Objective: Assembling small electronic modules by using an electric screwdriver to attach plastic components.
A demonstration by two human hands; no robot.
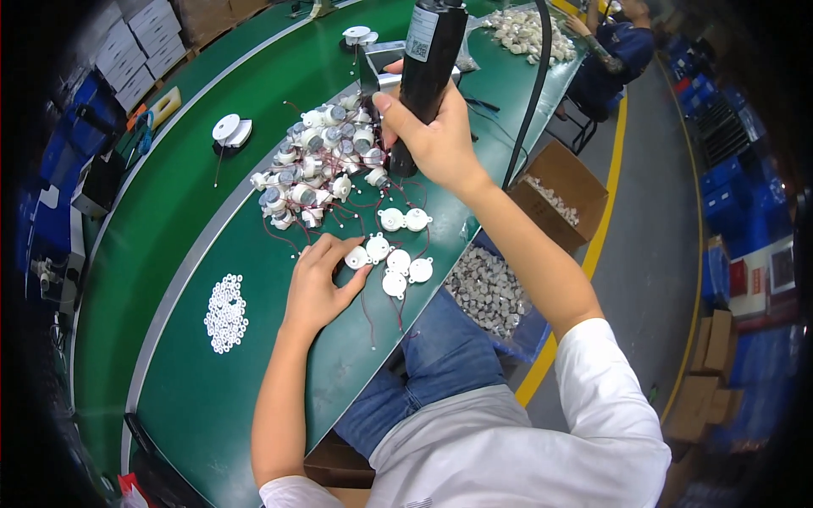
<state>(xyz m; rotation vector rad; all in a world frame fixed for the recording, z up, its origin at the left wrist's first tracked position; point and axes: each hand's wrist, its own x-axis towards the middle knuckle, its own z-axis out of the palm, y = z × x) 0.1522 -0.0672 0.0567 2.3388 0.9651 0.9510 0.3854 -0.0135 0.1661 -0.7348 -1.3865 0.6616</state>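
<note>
My right hand (436, 140) is wrapped round a black electric screwdriver (421, 72), held upright with its lower end over the near side of a heap of wired parts. My left hand (322, 279) rests on the green table, thumb and fingers closed about a white round part (356, 257) with small lugs. Touching that one is another white round part (378, 247). Just to the right lie a group of three more white discs (396, 271), and a pair (404, 220) sits a little farther off. Thin dark red wires trail from them.
Beyond my left hand lies the heap of white and grey wired parts (318, 161). Small white rings (226, 313) are piled at left. White spools (233, 131) stand on the green belt. A cardboard box (559, 190) and a bin of parts (491, 292) stand right. Another person (614, 55) sits far right.
</note>
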